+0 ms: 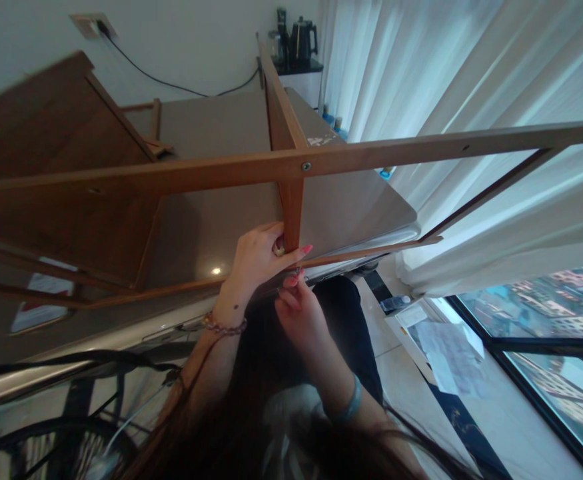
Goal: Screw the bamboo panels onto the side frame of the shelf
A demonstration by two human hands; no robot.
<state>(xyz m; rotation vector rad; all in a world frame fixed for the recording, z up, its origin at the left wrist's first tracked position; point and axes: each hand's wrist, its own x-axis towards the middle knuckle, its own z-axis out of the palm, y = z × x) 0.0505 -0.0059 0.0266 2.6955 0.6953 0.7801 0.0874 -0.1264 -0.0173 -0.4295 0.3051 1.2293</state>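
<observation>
A brown wooden frame (211,172) with long rails lies tilted across a grey-topped table. A wooden crosspiece (292,210) joins its upper rail, where a metal bolt head (306,166) shows. My left hand (256,257) is closed around the lower end of that crosspiece, thumb along its near side. Just below, my right hand (304,310) is pinched at the joint with the lower rail (331,257). Between its fingertips is a small, dark metal piece, too small to name. A wide wooden panel (66,120) is attached at the frame's left part.
The grey table (221,127) sits under the frame. A black kettle (302,41) stands at the back, near a white curtain (421,73). A black cable (156,81) runs from the wall socket. Paper sheets (446,353) lie by the window. A wheel (56,427) is at lower left.
</observation>
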